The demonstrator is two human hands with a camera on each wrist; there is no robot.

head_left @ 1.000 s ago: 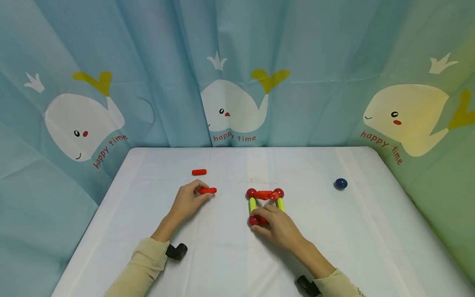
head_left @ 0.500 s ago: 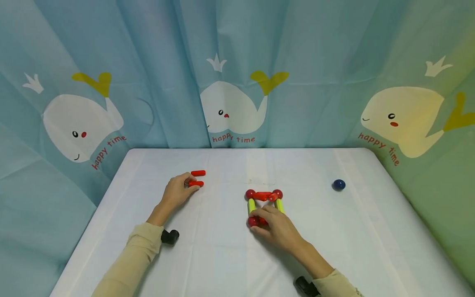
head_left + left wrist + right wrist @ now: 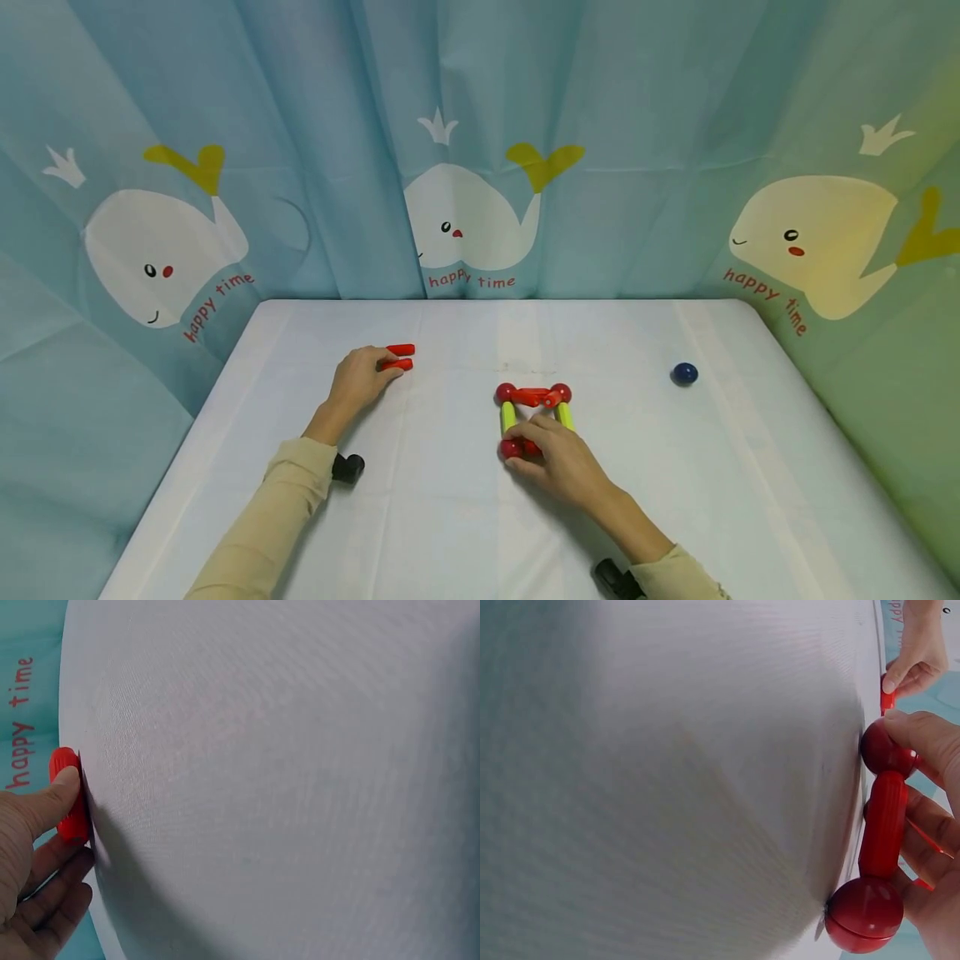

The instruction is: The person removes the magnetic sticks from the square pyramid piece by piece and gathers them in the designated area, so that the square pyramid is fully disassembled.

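My left hand point(image 3: 358, 382) pinches a short red magnetic rod point(image 3: 71, 799) between thumb and fingers, at the left of the table. A second red rod point(image 3: 401, 350) lies just beyond it, roughly parallel. My right hand point(image 3: 564, 458) grips the near left corner ball point(image 3: 511, 449), dark red, of a frame built from balls and rods. In the right wrist view the thumb presses on that ball, and the fingers lie behind a red rod point(image 3: 883, 825) leading to another red ball point(image 3: 864, 915). Yellow-green rods point(image 3: 508, 417) form the frame's sides; red rods point(image 3: 528, 397) meet at its far side.
A dark blue ball point(image 3: 685, 374) rests on the right part of the white-covered table point(image 3: 675, 483). Behind the table's far edge hangs a blue-green curtain point(image 3: 337, 167) with whale prints.
My left hand has carried its red rod left and away from me, up beside the lying red rod. My right hand stays on the frame.
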